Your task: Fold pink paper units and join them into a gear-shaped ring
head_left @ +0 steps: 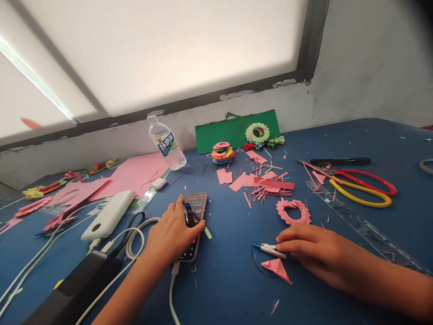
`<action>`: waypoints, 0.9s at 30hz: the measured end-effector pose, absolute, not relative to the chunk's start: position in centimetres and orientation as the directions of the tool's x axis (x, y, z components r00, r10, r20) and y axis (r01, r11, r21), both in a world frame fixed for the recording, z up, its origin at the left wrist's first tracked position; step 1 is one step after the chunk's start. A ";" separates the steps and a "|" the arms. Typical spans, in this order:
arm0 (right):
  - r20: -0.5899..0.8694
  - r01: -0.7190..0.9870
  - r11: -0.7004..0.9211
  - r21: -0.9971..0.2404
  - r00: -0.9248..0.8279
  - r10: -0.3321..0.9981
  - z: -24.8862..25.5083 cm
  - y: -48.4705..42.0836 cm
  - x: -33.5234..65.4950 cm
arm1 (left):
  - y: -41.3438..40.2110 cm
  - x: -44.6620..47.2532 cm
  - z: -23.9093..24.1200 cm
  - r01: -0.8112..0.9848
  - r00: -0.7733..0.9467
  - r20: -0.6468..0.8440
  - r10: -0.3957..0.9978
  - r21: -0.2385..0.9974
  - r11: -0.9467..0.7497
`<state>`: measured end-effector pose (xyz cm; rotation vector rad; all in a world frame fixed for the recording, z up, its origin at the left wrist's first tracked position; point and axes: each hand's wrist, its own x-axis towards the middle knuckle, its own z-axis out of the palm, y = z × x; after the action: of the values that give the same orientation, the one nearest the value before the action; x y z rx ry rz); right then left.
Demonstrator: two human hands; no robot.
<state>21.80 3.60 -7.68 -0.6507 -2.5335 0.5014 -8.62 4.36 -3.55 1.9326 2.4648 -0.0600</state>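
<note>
My left hand [171, 232] lies across a smartphone [195, 212], thumb at its right edge and fingers at its left side. The phone's lit screen shows a timer, and a white cable plugs into its lower end. With bent fingers held close together, my right hand [316, 253] touches a small white pen-like stick with a blue tip [270, 250]; the far side of the grip is hidden. Just below that stick lies a folded pink paper piece [277, 269]. A ring of folded pink paper [293, 212] rests behind my right fingers.
Red-and-yellow scissors [361, 180], a black pen [340, 161] and a clear ruler [365, 230] lie right. Pink scraps [257, 180], a paper stack [223, 153] and a green ring [257, 133] sit behind. A bottle [167, 144], power bank [108, 214] and cables occupy the left.
</note>
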 end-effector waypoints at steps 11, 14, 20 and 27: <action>0.397 0.421 0.811 -0.406 -0.718 0.572 -7.6 3.8 21.6 | 4.8 -8.5 -4.1 0.963 -0.265 0.041 0.963 -0.031 0.266; 0.396 0.471 0.789 -0.395 -0.688 0.608 -7.5 3.9 21.7 | 4.9 -8.4 -4.0 0.964 -0.262 0.053 0.964 -0.035 0.264; 0.381 0.501 0.787 -0.360 -0.691 0.615 -7.2 4.5 22.0 | 5.1 -8.2 -3.6 0.967 -0.250 0.061 0.966 -0.031 0.252; 0.444 0.539 0.773 -0.336 -0.633 0.634 -7.0 4.7 22.2 | 5.8 -8.9 -2.8 0.972 -0.233 0.073 0.970 -0.012 0.234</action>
<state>22.18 4.66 -6.98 -0.8748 -2.4151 0.2306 -8.92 5.83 -2.77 1.9845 2.5180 0.0581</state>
